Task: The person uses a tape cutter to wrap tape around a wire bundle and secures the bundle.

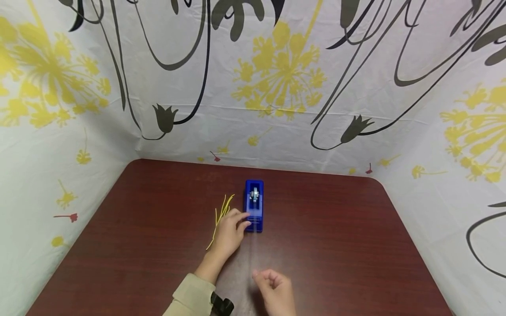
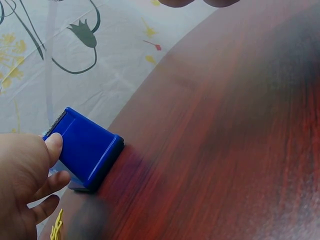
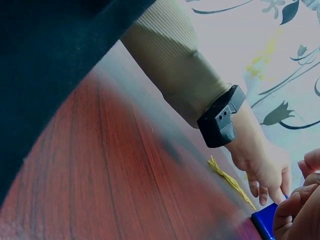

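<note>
Head view: grips the blue tape dispenser (image 1: pixel 259 215) with the left hand (image 1: pixel 226 232), fingertips against its left side, toward its near end. On the red-brown table (image 1: pixel 336 228), nearer the far edge: that same dispenser, lengthwise from near to far, with a tape roll (image 1: pixel 254 194) in its far part. Pinches clear tape (image 2: pixel 49 85) at the near side with the right hand (image 1: pixel 276 292), thumb against curled forefinger, well apart from the dispenser. Between the two, a thin transparent strip, faint near the fingers. Just left of the left hand, a loose bunch of yellow strands (image 3: pixel 231 181). At the left wrist, a beige sleeve (image 1: pixel 191 294) and a black device (image 3: pixel 217 122). Beyond the far edge, a flower-patterned sheet (image 1: pixel 221 87).
</note>
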Tool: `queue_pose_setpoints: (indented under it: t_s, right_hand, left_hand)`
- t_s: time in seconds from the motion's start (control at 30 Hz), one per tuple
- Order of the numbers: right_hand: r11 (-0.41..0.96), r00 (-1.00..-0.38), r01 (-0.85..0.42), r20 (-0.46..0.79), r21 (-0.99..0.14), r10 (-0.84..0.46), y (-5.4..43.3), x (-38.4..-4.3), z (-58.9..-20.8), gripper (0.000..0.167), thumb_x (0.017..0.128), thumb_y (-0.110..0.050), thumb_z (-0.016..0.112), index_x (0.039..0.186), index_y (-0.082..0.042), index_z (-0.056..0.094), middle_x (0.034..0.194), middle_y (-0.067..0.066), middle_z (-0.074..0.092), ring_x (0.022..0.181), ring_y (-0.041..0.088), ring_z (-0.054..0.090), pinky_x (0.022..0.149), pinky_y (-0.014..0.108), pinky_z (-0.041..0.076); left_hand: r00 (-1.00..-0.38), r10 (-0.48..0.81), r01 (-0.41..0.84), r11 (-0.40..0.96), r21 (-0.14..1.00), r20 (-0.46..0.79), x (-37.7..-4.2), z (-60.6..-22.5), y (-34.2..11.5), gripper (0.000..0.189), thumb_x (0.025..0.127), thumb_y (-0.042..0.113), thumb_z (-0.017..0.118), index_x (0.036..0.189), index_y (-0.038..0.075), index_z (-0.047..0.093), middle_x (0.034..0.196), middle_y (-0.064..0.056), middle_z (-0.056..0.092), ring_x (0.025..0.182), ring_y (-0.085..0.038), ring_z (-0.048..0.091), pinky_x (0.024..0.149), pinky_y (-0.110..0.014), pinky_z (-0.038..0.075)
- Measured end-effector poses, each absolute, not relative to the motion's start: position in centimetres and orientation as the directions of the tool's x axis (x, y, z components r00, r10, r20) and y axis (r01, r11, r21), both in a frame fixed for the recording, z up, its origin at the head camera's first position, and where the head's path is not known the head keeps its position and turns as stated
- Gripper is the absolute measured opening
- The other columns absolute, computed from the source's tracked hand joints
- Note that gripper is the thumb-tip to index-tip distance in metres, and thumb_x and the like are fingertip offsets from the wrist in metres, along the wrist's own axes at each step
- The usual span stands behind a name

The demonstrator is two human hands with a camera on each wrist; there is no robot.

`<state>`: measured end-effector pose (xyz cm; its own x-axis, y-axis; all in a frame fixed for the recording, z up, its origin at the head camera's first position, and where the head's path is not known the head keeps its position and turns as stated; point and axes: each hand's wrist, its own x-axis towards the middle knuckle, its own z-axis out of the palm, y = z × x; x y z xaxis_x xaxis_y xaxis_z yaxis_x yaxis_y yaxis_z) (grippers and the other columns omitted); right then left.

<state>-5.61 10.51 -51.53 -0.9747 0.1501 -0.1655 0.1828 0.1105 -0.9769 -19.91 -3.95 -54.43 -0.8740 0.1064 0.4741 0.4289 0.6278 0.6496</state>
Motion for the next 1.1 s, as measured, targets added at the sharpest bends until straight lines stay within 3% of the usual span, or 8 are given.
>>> queue_pose_setpoints:
  t_s: [0.6,0.77,0.93,1.1]
  right_hand:
    - [0.099,-0.978,0.172,-0.158,-0.980,0.137,10.6,-5.2,-51.7,0.033,0.090,-0.019,0.075,0.078,0.010,0.068,0.053,-0.007,0.044,0.047,0.003,0.037,0.046,0.018,0.032]
    - [0.097,-0.979,0.156,-0.141,-0.983,0.146,10.6,-5.1,-51.8,0.031,0.090,-0.018,0.076,0.078,0.010,0.068,0.053,-0.008,0.044,0.047,0.003,0.037,0.046,0.018,0.032]
    - [0.103,-0.981,0.142,-0.127,-0.984,0.147,10.6,-5.0,-51.8,0.030,0.090,-0.017,0.076,0.077,0.009,0.068,0.054,-0.008,0.046,0.050,0.002,0.039,0.048,0.018,0.033]
    - [0.093,-0.980,0.152,-0.138,-0.984,0.146,10.7,-5.1,-51.7,0.031,0.090,-0.017,0.076,0.076,0.009,0.067,0.055,-0.008,0.047,0.052,0.003,0.041,0.050,0.018,0.035]
  left_hand:
    - [-0.882,0.141,0.423,0.658,0.623,0.450,-20.0,-54.4,-4.0,0.024,0.087,0.013,0.080,0.111,0.007,0.078,0.089,0.001,0.065,0.079,-0.015,0.063,0.073,-0.032,0.053]
    - [-0.889,0.215,0.437,0.664,0.607,0.405,-20.4,-53.8,-4.6,0.028,0.088,0.017,0.080,0.115,0.009,0.077,0.095,0.002,0.069,0.089,-0.017,0.066,0.080,-0.036,0.054]
    - [-0.898,0.267,0.439,0.597,0.672,0.349,-20.6,-53.5,-5.5,0.037,0.091,0.016,0.078,0.125,0.008,0.071,0.106,-0.001,0.071,0.095,-0.018,0.066,0.084,-0.039,0.054]
    - [-0.898,0.222,0.434,0.574,0.694,0.378,-20.9,-53.8,-6.4,0.032,0.095,0.008,0.069,0.127,0.007,0.069,0.105,-0.003,0.071,0.102,-0.022,0.067,0.092,-0.045,0.052]
